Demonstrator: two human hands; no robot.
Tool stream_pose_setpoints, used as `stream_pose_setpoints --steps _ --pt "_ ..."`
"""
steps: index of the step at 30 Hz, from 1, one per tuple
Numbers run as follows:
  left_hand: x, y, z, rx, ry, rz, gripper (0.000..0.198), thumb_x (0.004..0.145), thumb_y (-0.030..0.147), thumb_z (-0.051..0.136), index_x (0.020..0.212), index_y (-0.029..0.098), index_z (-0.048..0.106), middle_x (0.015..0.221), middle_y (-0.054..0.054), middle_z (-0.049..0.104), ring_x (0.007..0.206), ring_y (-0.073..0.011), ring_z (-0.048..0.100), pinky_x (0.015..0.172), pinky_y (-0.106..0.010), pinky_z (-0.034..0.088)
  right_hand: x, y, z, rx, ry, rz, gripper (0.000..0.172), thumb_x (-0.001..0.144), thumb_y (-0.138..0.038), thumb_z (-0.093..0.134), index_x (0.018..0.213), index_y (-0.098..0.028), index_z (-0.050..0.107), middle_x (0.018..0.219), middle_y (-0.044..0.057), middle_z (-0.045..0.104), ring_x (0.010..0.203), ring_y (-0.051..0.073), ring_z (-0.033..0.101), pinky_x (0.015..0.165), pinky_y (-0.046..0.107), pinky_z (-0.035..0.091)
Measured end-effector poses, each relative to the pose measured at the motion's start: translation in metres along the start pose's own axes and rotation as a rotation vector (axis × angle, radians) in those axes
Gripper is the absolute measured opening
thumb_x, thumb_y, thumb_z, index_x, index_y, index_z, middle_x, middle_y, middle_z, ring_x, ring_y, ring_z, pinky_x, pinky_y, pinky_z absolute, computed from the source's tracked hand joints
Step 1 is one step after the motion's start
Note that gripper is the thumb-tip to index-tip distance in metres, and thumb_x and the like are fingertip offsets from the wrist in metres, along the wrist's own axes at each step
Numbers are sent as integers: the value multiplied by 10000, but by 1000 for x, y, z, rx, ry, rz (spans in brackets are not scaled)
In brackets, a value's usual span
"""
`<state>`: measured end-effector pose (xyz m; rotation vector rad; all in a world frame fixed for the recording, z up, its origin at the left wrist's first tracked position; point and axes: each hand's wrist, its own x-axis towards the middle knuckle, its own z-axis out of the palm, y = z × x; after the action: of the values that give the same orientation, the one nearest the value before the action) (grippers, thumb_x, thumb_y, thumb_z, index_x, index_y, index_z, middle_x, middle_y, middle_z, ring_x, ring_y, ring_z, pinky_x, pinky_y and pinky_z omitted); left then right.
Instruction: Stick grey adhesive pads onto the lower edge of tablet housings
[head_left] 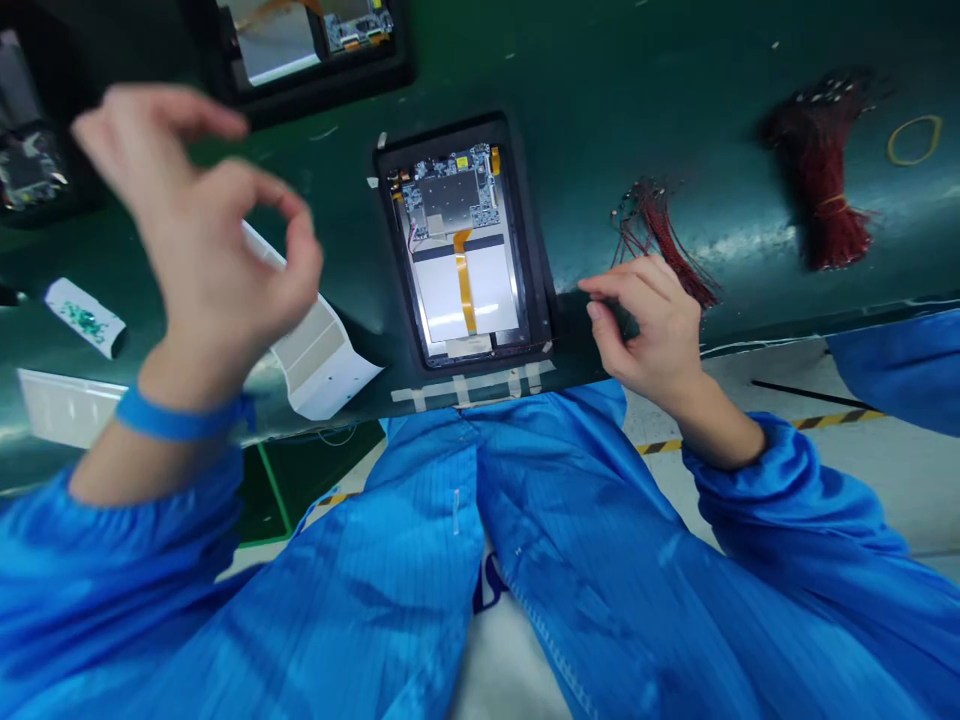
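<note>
My left hand [217, 230] is raised over the left part of the bench, partly in front of a curled white label strip [319, 360]. Its thumb and index finger meet in a ring, and whatever may be between the tips is too small to make out. My right hand [649, 320] hovers just right of an opened tablet-like device [536, 290], thumb and index tips slightly apart, with nothing visible between them. A circuit board [450, 195] and an orange ribbon cable [464, 285] show inside the device. Beyond my right hand lies a small bundle of dark red wires [667, 235].
Another opened device [330, 85] lies at the top, a third [34, 170] at the far left. A larger wire bundle [829, 190] and a yellow rubber band [915, 140] are at right. A label with green bits [85, 317] lies left. Tape [472, 385] marks the front edge.
</note>
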<state>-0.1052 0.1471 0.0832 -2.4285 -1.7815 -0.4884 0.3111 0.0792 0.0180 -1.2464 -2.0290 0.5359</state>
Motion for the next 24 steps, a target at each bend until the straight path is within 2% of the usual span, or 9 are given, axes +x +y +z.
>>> stream_pose_setpoints --steps 2,4,6,8,12,17,20,21,24 --pt "-69 -4 -21 120 65 120 206 724 250 794 893 152 729 1483 -152 625 1372 -442 575 1100 -695 410 4 -2 8 67 -7 111 211 1018 -251 562 1142 -218 729 939 62 734 835 222 682 792 385 547" --pt "-131 0 -30 129 -44 94 178 756 246 822 872 188 701 1452 -161 663 1353 -464 588 1106 -702 406 13 -2 20 125 -53 210 199 1011 -284 592 1145 -202 714 899 35 726 716 177 643 713 335 521" --pt "-173 10 -28 38 -222 -29 112 854 286 791 892 221 708 1447 -141 697 1373 -472 580 1099 -708 405 27 -1 31 138 -111 280 202 993 -347 659 1126 -198 686 842 7 699 651 158 601 683 321 491" --pt "-193 20 -21 -84 -375 -125 76 941 307 713 982 248 737 1522 -118 680 1447 -492 548 1110 -740 390 43 1 37 112 -164 323 221 950 -370 734 1067 -208 640 768 -18 656 641 165 589 686 328 472" --pt "-191 24 -21 -207 -420 -160 196 950 306 655 1088 252 783 1622 -76 618 1549 -541 476 1181 -818 300 65 -2 37 4 -262 344 254 870 -282 777 936 -253 533 695 -22 614 671 209 594 726 372 477" --pt "-162 18 -32 -54 -141 -149 132 908 341 762 957 227 805 1441 -72 743 1442 -511 588 1128 -825 345 66 -16 32 -132 -297 353 204 894 -272 691 973 -264 504 743 19 645 697 247 587 768 420 494" --pt "-138 36 -23 -210 -7 -150 149 910 308 742 1032 252 807 1307 -97 792 1308 -433 687 1118 -741 467 66 -28 33 -226 -276 349 177 882 -234 642 976 -255 494 812 56 668 759 275 621 772 432 490" --pt "-131 47 -18 -295 -14 -158 210 928 312 717 1109 254 808 1286 -99 798 1239 -397 723 1089 -682 531 67 -33 33 -254 -249 334 176 866 -221 634 957 -255 487 835 68 670 786 284 631 781 438 492" --pt "-111 79 -5 -501 -212 -200 533 966 394 676 1463 203 704 1283 -118 798 1024 -305 779 894 -508 658 71 -44 34 -190 -131 286 193 829 -216 629 918 -261 463 860 60 652 789 266 636 780 425 502"
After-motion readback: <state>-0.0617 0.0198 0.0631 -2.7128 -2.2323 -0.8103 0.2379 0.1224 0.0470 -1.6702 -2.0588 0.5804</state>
